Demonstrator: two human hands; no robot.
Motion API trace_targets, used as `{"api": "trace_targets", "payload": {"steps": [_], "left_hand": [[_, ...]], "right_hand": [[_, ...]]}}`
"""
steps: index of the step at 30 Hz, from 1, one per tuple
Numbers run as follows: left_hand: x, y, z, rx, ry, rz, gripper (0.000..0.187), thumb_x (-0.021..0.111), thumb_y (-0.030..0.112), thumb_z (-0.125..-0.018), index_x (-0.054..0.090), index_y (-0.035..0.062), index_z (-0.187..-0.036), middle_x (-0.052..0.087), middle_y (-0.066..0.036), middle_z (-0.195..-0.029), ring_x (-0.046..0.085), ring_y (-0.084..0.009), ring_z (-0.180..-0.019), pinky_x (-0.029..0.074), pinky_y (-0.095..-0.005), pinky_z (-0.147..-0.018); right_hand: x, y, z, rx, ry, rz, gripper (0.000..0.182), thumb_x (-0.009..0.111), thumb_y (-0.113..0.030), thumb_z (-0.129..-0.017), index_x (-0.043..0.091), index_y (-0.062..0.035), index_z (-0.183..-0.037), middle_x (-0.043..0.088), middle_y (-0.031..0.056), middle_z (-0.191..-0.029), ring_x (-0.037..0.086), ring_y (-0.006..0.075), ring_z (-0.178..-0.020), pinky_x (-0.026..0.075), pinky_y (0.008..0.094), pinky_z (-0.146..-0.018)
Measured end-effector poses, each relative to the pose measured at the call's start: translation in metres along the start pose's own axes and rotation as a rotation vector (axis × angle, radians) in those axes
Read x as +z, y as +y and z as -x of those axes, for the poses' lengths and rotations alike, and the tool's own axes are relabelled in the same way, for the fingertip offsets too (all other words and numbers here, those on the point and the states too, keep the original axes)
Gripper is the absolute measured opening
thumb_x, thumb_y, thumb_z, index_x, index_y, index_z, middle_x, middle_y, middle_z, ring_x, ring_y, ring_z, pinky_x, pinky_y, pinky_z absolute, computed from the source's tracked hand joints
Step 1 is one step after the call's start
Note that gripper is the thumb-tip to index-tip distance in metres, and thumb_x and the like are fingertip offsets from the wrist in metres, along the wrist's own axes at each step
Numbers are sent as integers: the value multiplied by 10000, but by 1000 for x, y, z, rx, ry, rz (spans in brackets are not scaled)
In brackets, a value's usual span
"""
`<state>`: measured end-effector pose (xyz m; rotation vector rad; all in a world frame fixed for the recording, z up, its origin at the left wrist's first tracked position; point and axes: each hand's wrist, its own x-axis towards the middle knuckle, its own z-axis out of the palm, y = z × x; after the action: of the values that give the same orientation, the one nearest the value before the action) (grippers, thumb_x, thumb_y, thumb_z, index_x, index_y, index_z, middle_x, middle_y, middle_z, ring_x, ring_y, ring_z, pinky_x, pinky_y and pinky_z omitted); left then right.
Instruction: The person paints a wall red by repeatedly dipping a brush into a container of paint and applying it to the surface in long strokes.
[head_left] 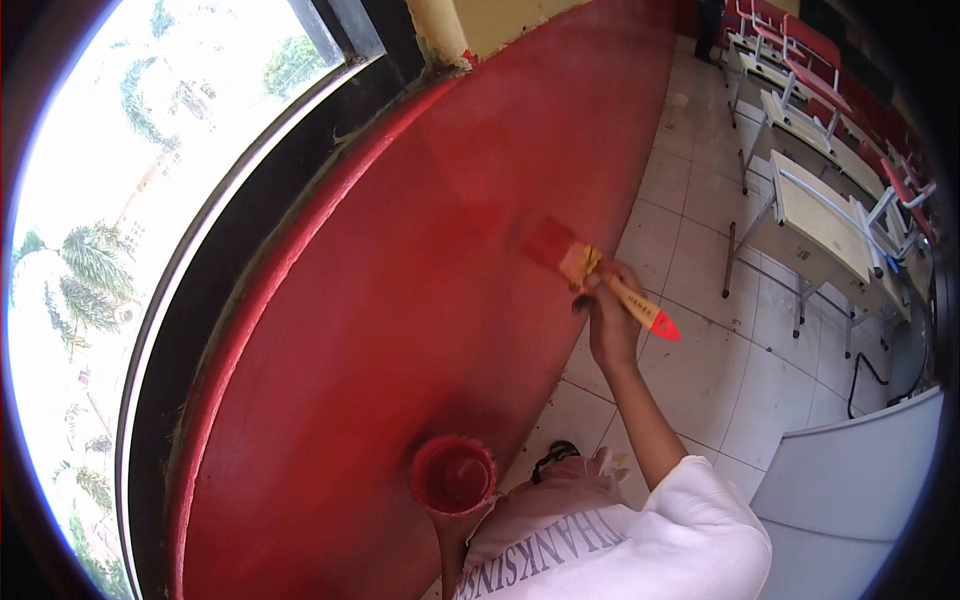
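Note:
A paintbrush [628, 297] with a wooden handle and a red handle end is gripped in my right hand [610, 305]. Its red-coated bristles lie against the red wall [380, 330], or close over it. Lower down, my left hand [447, 522] holds a paint pot [453, 475] from below, near the wall. Red paint coats the pot's rim and inner side. Most of the left hand's fingers are hidden under the pot.
Along the left runs a window with a dark frame [240, 210] and a red sill. Desks [820, 215] with red chairs [815, 75] on them stand at the right on a tiled floor [690, 380]. A grey panel [850, 490] is at the lower right. Another person's legs [709, 30] show far back.

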<state>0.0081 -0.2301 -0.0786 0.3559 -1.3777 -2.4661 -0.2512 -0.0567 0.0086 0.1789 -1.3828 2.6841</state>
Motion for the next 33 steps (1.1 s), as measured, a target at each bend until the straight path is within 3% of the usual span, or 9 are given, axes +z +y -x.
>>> {"api": "trace_targets", "payload": {"steps": [3, 6, 14, 26, 33], "left_hand": [[4, 2, -1, 21, 21, -48, 599, 513, 349, -805, 333, 83, -1311, 470, -182, -1203, 544, -328, -990, 517, -384, -702], [7, 4, -1, 34, 34, -75, 609, 533, 314, -788, 330, 82, -1313, 471, -178, -1205, 541, -322, -1000, 514, -385, -718], [12, 5, 1, 40, 65, -102, 649, 588, 223, -744, 320, 80, -1317, 473, -170, -1212, 535, -306, -1025, 505, -387, -762], [18, 7, 2, 18, 39, -35, 743, 670, 86, -677, 306, 77, -1325, 476, -156, -1222, 525, -283, -1063, 493, -390, -827], [26, 9, 9, -9, -20, 119, 811, 717, 6, -638, 297, 75, -1329, 478, -149, -1228, 519, -269, -1086, 485, -392, -865]], "right_hand": [[49, -43, -24, -159, -42, -178, 241, 602, -84, -816, 516, -12, -1029, 565, 78, -868, 580, 134, -752, 491, 262, -537], [82, -69, -40, -195, -96, -222, 266, 562, -125, -842, 462, -67, -1081, 573, 87, -954, 597, 170, -755, 472, 267, -533], [116, -70, -50, -235, -112, -252, 293, 578, -149, -837, 464, -72, -1096, 567, 79, -966, 601, 171, -785, 492, 280, -561], [77, -27, -37, -18, -84, -152, 284, 597, -113, -820, 516, 14, -1061, 580, 115, -947, 584, 152, -830, 517, 275, -557], [24, 31, -17, 103, -72, -105, 279, 585, -92, -818, 518, 31, -1059, 579, 115, -934, 575, 153, -821, 517, 279, -558]]}}
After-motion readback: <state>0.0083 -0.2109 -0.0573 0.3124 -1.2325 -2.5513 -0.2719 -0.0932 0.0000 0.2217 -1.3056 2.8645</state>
